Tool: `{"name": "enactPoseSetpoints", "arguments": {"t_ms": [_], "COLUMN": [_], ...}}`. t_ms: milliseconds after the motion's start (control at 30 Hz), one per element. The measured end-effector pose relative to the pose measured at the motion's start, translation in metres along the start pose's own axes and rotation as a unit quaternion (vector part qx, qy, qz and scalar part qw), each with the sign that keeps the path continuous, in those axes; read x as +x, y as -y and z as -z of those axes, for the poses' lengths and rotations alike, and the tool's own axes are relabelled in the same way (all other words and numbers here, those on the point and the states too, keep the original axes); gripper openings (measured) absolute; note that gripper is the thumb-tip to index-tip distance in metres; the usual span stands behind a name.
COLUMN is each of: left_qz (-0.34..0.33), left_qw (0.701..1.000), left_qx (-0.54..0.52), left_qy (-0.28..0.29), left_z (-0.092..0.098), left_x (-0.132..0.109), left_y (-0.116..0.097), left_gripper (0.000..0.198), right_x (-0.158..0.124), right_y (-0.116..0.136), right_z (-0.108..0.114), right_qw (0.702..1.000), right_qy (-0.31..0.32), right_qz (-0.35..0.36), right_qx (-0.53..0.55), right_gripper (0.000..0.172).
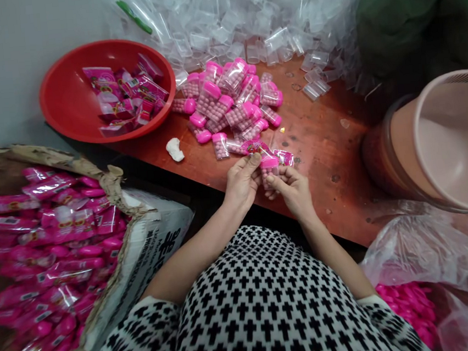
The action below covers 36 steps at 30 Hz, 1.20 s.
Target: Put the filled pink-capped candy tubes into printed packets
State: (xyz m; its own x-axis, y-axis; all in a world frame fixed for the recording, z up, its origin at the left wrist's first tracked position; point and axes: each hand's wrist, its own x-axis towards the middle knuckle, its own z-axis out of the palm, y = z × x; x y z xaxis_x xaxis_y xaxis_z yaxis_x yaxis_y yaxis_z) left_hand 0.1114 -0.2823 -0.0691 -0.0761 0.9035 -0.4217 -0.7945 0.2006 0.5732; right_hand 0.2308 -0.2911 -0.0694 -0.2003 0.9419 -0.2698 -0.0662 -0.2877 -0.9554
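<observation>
Both hands meet at the near table (322,150) edge: left hand (240,181) pinching a pink label (252,148), right hand (293,189) gripping a pink-capped bottle (269,170).

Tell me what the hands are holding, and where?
A small clear pink-capped candy bottle: the left hand pinches its upper side, the right hand its bottom end.

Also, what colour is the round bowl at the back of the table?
The bowl is plain red; the head view shows it best.
</observation>
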Motion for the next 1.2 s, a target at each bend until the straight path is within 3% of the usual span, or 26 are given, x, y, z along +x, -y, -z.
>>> {"name": "enactPoseSetpoints", "arguments": {"t_ms": [200,433,533,667,800,967,1200], "left_qz": [0.061,0.072,0.072,0.065,0.073,0.055,0.087], "left_qw": [0.998,0.984,0.978,0.98,0.984,0.995,0.992], "left_qx": [0.031,0.13,0.157,0.159,0.135,0.078,0.078], "left_qy": [0.013,0.097,0.12,0.097,0.089,0.036,0.045], "left_z": [0.0,0.006,0.007,0.007,0.005,0.005,0.006], "left_x": [0.003,0.004,0.004,0.003,0.001,0.002,-0.012], "left_y": [0.001,-0.008,-0.011,-0.007,-0.005,-0.007,0.006], "left_gripper": [0.034,0.035,0.035,0.033,0.031,0.026,0.031], "right_x": [-0.003,0.003,0.003,0.003,0.005,0.0,-0.001], "right_y": [-0.007,-0.01,-0.009,-0.008,-0.013,-0.016,-0.023], "right_z": [0.0,0.005,0.006,0.003,0.002,0.003,0.005], "right_qw": [0.996,0.998,0.999,0.999,0.997,0.992,0.988], "right_qy": [-0.042,0.025,0.012,-0.026,-0.02,-0.003,-0.078], "right_qz": [0.06,-0.008,0.0,0.03,0.01,0.028,0.073], "right_qx": [-0.049,0.052,0.048,0.011,0.069,0.119,0.108], "right_gripper": [0.03,0.035,0.035,0.033,0.04,0.044,0.037]}}
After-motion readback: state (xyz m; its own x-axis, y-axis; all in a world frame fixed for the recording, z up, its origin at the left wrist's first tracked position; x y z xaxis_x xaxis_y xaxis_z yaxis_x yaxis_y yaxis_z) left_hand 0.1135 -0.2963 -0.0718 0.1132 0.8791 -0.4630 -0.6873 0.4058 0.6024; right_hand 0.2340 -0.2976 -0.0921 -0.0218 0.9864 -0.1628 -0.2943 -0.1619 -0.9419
